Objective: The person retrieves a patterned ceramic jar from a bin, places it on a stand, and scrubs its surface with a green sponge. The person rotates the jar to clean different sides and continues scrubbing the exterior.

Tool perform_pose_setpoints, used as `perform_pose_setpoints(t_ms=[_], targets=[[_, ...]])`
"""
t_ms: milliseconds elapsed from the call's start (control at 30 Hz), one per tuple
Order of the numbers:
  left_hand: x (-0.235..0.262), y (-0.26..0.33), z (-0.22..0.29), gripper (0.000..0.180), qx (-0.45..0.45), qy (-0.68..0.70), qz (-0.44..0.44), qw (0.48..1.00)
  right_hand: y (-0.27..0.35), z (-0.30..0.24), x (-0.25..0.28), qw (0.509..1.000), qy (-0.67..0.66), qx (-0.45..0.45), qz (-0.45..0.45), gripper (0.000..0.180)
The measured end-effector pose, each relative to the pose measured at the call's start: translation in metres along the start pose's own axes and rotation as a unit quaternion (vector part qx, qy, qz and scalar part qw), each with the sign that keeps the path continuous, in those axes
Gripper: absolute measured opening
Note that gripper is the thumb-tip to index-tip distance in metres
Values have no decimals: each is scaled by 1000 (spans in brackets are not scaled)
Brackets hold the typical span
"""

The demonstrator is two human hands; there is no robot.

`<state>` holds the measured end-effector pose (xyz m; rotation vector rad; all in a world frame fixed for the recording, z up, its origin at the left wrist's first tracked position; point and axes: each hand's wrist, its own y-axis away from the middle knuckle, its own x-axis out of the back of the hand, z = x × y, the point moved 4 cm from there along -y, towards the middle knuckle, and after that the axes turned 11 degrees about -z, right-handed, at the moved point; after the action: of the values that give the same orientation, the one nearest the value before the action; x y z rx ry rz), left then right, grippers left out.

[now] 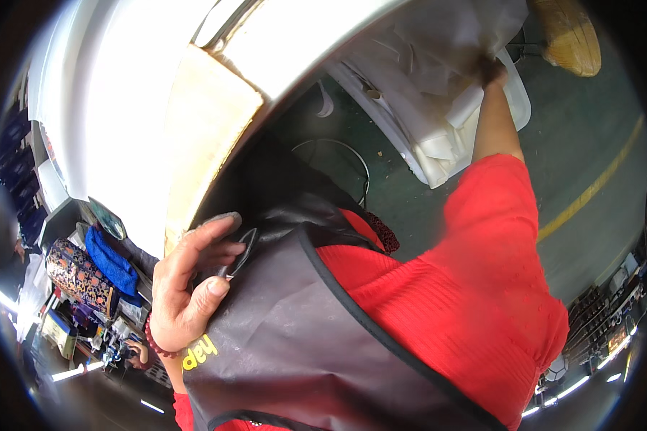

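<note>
White sheets: Pale, thin material (425,68) lies in and over a white bin (522,108) on the green floor, below the white work surface (122,108) before us.
Right hand: Our right hand (492,75) reaches among the sheets at the bin; blur and shadow hide the fingers, so we cannot tell how far they part or whether they grip.
Left hand: Our left hand (194,284) sits before the dark apron (280,316), fingers half curled, thumb apart; a thin dark-rimmed piece (245,253) shows at the fingertips, held or merely behind, we cannot tell.
Feel: We judge the sheets light, limp, perhaps slippery, and easily creased.
Best hold: A loose edge, pinched gently between thumb and fingers, should serve us better than a fistful.
</note>
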<state>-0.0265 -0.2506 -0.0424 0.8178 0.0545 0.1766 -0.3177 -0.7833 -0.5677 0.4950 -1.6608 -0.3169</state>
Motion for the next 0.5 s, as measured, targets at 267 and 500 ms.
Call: perform_pose_setpoints(t_ms=[267,500], targets=[[1,8,2,71,2,24,-1,1000,-5,55,28,977,-200,-69,19,60],[-2,6,-1,75,-3,37,15,999,33,29,45,987,-15,-152,49,56]])
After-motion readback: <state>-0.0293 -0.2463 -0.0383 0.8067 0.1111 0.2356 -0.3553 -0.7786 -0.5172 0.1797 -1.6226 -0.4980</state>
